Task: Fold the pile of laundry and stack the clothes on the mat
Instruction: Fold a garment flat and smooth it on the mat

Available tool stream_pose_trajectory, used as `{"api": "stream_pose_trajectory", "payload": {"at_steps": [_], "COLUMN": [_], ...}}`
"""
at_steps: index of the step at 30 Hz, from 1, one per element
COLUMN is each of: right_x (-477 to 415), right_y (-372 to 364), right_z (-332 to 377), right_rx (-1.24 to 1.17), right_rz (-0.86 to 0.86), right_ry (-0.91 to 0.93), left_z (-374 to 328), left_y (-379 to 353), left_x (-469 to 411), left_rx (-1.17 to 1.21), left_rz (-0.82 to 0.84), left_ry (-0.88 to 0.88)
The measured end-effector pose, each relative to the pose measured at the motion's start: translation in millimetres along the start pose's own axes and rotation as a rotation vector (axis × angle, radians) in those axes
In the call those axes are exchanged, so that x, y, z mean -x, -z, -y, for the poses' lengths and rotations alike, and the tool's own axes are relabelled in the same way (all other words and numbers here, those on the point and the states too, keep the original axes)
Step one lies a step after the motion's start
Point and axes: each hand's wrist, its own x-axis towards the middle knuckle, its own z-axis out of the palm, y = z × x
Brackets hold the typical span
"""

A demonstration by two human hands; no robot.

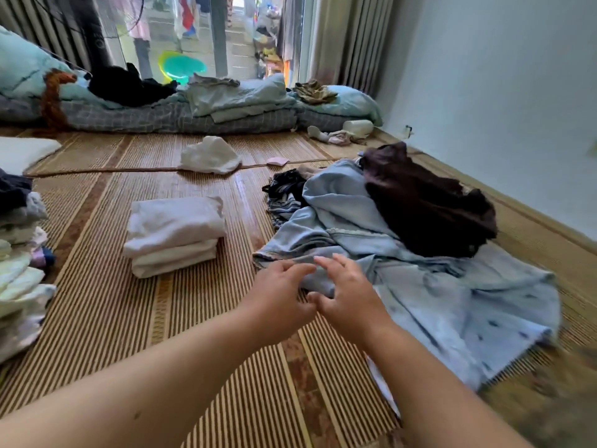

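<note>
**Taking up the blue garment**

While both hands hover side by side at the near edge of the pile [381, 227], neither has a hold on anything: the left hand [280, 295] and the right hand [347, 294] are spread, fingers loosely curved and open, thumbs almost touching, just over a bunched fold of the blue garment [452, 295]. That garment sprawls across the right side of the mat [135, 334], toward its wall edge, with a dark brown piece [426, 205] lying on its far part and a striped item [286, 202] tucked against its left.

Folded work already sits on the mat: a white stack [174, 234] near the middle and a taller stack [19, 273] at the left edge. A loose white cloth [210, 155] lies farther back, by the mat's far seam.

The step in hand looks like grasping the blue garment to pull it free. It would go best by pinching a hem or seam with each hand, not a wad of cloth, and lifting toward the bare mat in front, so the brown piece slides off rather than being dragged along. Then spread it flat, smooth the creases and fold.
</note>
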Motion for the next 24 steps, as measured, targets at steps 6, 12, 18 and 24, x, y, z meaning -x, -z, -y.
{"api": "stream_pose_trajectory", "payload": {"at_steps": [6,12,18,24], "right_x": [24.2,20.4,11.9,12.5], "right_y": [32.2,50.4,55.7,42.7], "right_z": [-68.2,-129.3,-152.6,-150.4], "right_rx": [0.181,0.262,0.232,0.251], "right_rz": [0.090,0.154,0.026,0.035], "right_ry": [-0.153,-0.468,-0.530,-0.516], "left_z": [-42.1,-57.1,-57.3,-78.1], "left_y": [-74.1,-115.4,-126.1,-107.6], "left_x": [-13.7,-49.1,-78.5,-134.3], "left_rx": [-0.040,-0.184,-0.285,-0.426], "left_rz": [0.036,0.123,0.082,0.089], "left_ry": [-0.038,-0.009,0.049,-0.081]}}
